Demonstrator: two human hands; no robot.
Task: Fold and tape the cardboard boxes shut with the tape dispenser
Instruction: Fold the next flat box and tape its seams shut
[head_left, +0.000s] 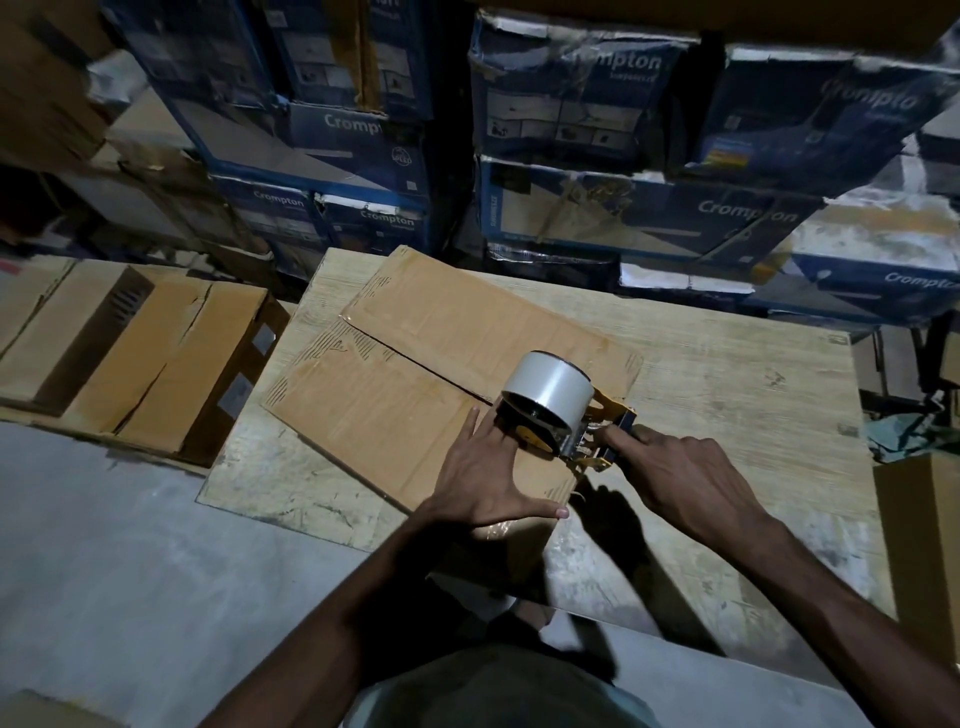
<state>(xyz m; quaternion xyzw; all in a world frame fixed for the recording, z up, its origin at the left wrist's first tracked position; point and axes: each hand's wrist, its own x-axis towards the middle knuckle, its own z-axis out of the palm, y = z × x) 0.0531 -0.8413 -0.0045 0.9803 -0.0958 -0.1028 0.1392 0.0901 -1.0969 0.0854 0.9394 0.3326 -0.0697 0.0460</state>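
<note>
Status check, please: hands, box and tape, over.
Left grip pressing flat on box. Right grip holding tape dispenser at near end of seam. Seam ahead bare, nothing blocking it.

Centre: box (415, 364) on board (727, 374); tape dispenser (550, 410) on box; loose cartons (130, 343) left; stacked cartons (597, 104) behind.

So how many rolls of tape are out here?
1: the white roll on the dispenser, standing on the box at the near end of its seam, between the left hand and the right hand. More could be hidden among the stacks.
</note>
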